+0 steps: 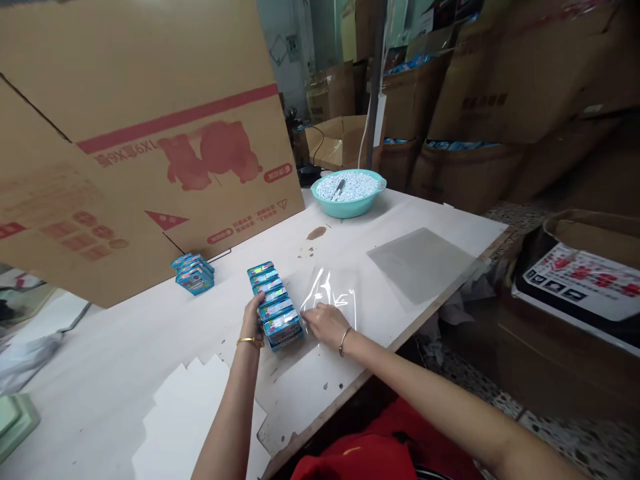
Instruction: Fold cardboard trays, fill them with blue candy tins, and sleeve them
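Note:
A row of several small blue packs (274, 305) with shiny tops stands on the white table. My left hand (251, 319) grips the row from its left side, thumb bent over the edge. Just right of the packs lies a clear plastic bag (334, 285), flat and glossy. My right hand (326, 324) has its fingers closed in a pinch at the bag's near left edge, close to the nearest pack. The exact hold of the fingertips is partly hidden. A smaller stack of similar blue packs (194, 273) leans together farther left.
A big cardboard box (150, 80) rises at the back left. Behind stands a turquoise basin (349, 207) full of small white pieces. A stack of clear sheets (423, 263) lies on the right. White cut card (193, 420) is near my left forearm; the table edge (350, 393) is close to me.

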{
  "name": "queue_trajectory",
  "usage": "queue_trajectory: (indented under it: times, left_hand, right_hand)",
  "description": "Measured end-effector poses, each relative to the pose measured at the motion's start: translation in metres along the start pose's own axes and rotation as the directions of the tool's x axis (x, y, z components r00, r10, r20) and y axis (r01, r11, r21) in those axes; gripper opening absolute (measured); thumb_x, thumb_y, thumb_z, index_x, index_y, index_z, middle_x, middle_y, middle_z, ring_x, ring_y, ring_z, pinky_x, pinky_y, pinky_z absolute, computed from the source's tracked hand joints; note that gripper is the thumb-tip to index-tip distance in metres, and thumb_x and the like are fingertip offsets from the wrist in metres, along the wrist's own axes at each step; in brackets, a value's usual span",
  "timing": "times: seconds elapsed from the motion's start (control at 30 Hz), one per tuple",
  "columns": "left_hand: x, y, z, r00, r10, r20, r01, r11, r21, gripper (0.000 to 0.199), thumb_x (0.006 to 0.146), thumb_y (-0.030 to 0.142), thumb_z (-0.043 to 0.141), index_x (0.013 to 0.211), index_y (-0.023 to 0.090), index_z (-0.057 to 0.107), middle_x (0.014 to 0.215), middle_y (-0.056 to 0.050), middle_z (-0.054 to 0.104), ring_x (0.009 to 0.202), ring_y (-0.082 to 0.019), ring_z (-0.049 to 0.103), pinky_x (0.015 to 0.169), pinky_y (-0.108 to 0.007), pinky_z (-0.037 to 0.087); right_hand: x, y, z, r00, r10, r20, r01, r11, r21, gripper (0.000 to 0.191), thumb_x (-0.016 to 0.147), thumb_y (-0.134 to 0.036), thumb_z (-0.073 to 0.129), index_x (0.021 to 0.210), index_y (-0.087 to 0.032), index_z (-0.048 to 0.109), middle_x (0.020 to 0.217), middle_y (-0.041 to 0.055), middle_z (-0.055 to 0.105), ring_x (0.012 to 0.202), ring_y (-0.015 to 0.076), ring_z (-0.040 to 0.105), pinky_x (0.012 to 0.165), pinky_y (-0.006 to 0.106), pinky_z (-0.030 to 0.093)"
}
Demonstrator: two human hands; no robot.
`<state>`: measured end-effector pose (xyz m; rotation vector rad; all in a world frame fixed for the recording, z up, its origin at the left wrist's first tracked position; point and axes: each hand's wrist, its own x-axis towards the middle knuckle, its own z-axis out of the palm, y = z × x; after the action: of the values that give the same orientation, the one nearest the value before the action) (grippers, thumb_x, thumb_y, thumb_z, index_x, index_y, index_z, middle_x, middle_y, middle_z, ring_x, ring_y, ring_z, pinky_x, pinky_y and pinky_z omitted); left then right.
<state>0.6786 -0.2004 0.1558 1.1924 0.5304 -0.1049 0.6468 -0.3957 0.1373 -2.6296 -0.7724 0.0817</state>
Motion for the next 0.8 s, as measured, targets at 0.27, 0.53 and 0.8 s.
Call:
queue_trajectory:
  times: [0.27, 0.53, 0.8]
  left_hand:
    - [-0.071, -0.001, -0.023, 0.999, -0.025, -0.025, 0.021, 0.984, -0.18, 0.023, 0.067, 0.029, 0.064, 0.086, 0.014, 0.064, 0.068, -0.004, 0.071, 0.057, -0.019, 0.066, 0.057, -0.03, 0.057]
    - [-0.165, -0.025, -0.058, 0.987, -0.126, -0.104, 0.107, 0.98, -0.167, 0.016, 0.053, 0.027, 0.073, 0.064, 0.021, 0.063, 0.052, 0.003, 0.064, 0.057, -0.023, 0.065, 0.058, -0.033, 0.057]
    - [-0.166, -0.063, -0.016, 0.926, -0.17, 0.337, 0.186, 0.982, -0.017, 0.065, 0.063, 0.036, 0.072, 0.124, 0.022, 0.057, 0.108, -0.007, 0.069, 0.098, -0.03, 0.065, 0.082, -0.037, 0.052]
  right_hand:
    - [-0.029, 0.029, -0.072, 0.96, 0.023, -0.277, -0.079, 0.978, -0.192, 0.034, 0.095, -0.017, 0.034, 0.117, -0.018, 0.06, 0.097, 0.0105, 0.06, 0.09, 0.0213, 0.052, 0.071, 0.03, 0.039]
    - [-0.028, 0.014, -0.034, 0.993, 0.108, 0.043, -0.097, 0.973, -0.208, 0.039, 0.093, -0.014, 0.032, 0.127, -0.021, 0.052, 0.099, 0.0091, 0.066, 0.082, 0.0214, 0.063, 0.061, 0.029, 0.042]
    - [-0.021, 0.029, -0.046, 0.998, 0.006, 0.06, -0.012, 0.994, 0.109, 0.029, 0.096, -0.03, 0.042, 0.105, -0.019, 0.067, 0.098, 0.0078, 0.07, 0.091, 0.0167, 0.062, 0.074, 0.024, 0.039]
